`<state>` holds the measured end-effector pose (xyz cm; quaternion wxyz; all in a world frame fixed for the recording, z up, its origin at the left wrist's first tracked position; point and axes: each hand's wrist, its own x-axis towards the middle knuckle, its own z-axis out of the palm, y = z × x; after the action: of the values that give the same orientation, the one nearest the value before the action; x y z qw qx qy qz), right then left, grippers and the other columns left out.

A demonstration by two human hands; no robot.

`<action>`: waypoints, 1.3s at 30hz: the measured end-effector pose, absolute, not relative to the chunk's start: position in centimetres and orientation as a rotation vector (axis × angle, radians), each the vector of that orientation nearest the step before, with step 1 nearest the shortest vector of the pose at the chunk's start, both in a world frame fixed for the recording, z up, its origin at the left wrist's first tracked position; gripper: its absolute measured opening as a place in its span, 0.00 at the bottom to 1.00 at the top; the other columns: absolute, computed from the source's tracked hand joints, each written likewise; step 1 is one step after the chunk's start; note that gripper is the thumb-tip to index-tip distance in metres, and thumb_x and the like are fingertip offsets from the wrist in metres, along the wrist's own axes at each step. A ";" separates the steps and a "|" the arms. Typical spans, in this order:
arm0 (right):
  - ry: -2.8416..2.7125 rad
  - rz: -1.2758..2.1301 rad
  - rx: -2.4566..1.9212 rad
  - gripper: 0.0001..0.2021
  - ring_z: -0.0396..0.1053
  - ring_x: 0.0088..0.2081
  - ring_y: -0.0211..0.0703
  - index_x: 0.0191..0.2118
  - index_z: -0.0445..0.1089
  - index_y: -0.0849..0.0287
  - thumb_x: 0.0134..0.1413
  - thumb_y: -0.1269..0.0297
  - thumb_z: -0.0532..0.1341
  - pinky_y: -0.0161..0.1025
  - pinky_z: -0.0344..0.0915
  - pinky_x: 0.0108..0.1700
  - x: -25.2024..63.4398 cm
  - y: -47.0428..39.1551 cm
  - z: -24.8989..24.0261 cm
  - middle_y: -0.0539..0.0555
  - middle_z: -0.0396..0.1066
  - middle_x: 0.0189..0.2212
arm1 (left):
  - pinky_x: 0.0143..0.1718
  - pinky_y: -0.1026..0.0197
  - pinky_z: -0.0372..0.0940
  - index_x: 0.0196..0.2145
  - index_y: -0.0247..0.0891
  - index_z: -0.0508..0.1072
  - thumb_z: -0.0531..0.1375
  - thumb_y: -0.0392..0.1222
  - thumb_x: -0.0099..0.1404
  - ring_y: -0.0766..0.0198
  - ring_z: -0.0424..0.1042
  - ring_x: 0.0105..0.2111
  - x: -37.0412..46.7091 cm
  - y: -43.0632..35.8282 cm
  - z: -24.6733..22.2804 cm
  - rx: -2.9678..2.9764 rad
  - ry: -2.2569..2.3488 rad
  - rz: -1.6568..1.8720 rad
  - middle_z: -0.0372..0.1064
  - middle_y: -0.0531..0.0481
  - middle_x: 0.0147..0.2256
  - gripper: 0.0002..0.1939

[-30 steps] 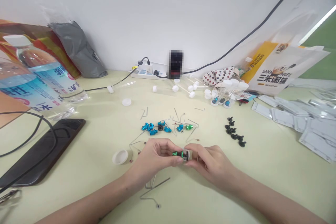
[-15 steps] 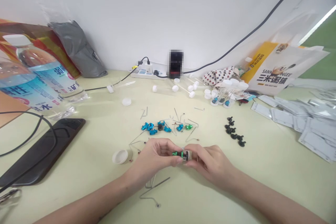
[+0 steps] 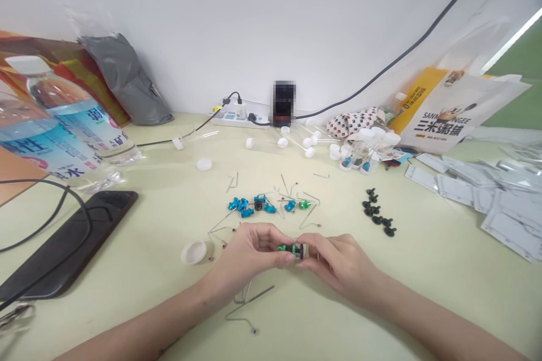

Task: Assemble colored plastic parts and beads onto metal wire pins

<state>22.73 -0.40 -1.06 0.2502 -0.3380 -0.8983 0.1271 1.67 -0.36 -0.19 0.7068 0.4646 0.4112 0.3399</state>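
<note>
My left hand (image 3: 258,254) is closed around a small green-and-black fitting (image 3: 289,249), thumb below and fingers behind. At its right end is a clear plastic piece (image 3: 305,251), perhaps the end of a tube, pinched between the thumb and forefinger of my right hand (image 3: 339,256). Both hands meet just above the table, and the palms hide part of what they hold. Beyond them lie several blue metal fittings (image 3: 270,209), a green fitting (image 3: 305,204) and a black round piece (image 3: 258,205). Thin bent metal rods (image 3: 249,304) lie around and under my left wrist.
A white cap (image 3: 193,252) lies left of my left hand. Several black screw-like parts (image 3: 374,211) are at the right. Clear tubes with white caps (image 3: 309,152) lie at the back. A phone (image 3: 71,242), water bottles (image 3: 84,113) and flat plastic packets (image 3: 512,220) flank the table.
</note>
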 end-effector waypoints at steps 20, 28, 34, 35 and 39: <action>-2.446 0.383 -0.946 0.12 0.64 0.21 0.34 0.46 0.62 0.61 0.63 0.58 0.51 0.31 0.55 0.25 22.8 -0.5 -1.0 0.49 0.71 0.25 | 0.37 0.61 0.65 0.32 0.33 0.74 0.67 0.39 0.53 0.63 0.72 0.32 1.6 -0.3 -0.3 1.063 0.929 0.749 0.76 0.45 0.32 0.10; -2.456 0.369 -0.963 0.12 0.64 0.21 0.33 0.46 0.61 0.60 0.63 0.58 0.52 0.31 0.55 0.25 22.9 -0.5 -1.3 0.47 0.70 0.25 | 0.36 0.62 0.65 0.32 0.33 0.75 0.67 0.39 0.52 0.64 0.72 0.31 1.6 -0.3 -0.3 1.054 0.941 0.746 0.76 0.46 0.32 0.10; -2.462 0.379 -0.946 0.11 0.63 0.21 0.33 0.45 0.62 0.59 0.63 0.58 0.51 0.31 0.54 0.25 22.8 -0.5 -1.1 0.47 0.69 0.25 | 0.35 0.63 0.65 0.32 0.33 0.75 0.67 0.38 0.52 0.65 0.72 0.31 1.7 -0.3 -0.3 1.048 0.928 0.756 0.76 0.46 0.31 0.10; -2.461 0.387 -0.951 0.12 0.63 0.21 0.33 0.46 0.61 0.59 0.63 0.57 0.52 0.31 0.54 0.25 22.8 -0.5 -1.1 0.47 0.69 0.25 | 0.36 0.63 0.65 0.32 0.33 0.75 0.67 0.38 0.52 0.65 0.72 0.31 1.7 -0.3 -0.4 1.044 0.926 0.758 0.76 0.46 0.31 0.09; -2.452 0.360 -0.970 0.10 0.63 0.21 0.33 0.44 0.62 0.59 0.64 0.59 0.50 0.31 0.53 0.24 22.8 -0.5 -1.0 0.46 0.69 0.23 | 0.35 0.64 0.65 0.32 0.33 0.75 0.68 0.38 0.52 0.66 0.72 0.31 1.7 -0.3 -0.3 1.040 0.922 0.754 0.76 0.47 0.31 0.09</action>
<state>22.79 -0.49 -0.98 0.2381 -0.3540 -0.8949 0.1314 1.68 -0.32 -0.32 0.7034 0.4675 0.4145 0.3388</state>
